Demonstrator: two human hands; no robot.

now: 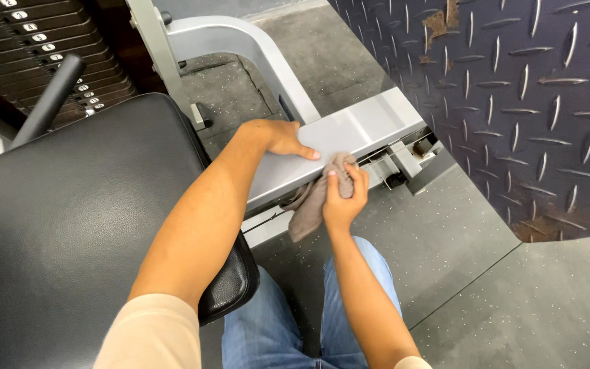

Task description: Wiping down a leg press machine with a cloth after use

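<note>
We look down on a gym machine. The largest thing is the black padded seat [69, 225], filling the left half of the frame from the middle down to the lower edge. Across the upper right spreads a dark metal tread plate [513, 102] with raised diamond ridges and a few rusty patches; its lower corner hangs over the speckled grey rubber floor [513, 301], which takes up the lower right.

In the upper left corner stands the black weight stack [42, 48]; each plate carries a small white rectangular label with a dark figure, and the labels run in a slanting line down to the right. A black padded handle [49, 99] leans across the stack.

From the top centre a grey curved frame arm [240, 48] bends down to a flat grey steel beam [349, 137] that crosses the middle of the frame.

Our left hand [278, 137] lies flat on top of that beam, fingers stretched toward the right, holding nothing, its grip open and pressed against the metal. Just below it, our right hand [343, 198] pinches a grey-brown cloth [312, 201]; its grip is closed on the cloth's upper end, which is pushed against the beam's lower front edge, while the rest hangs down toward the left. Blue jeans [274, 335] show at the bottom centre, and pale sleeves at the lower edge.
</note>
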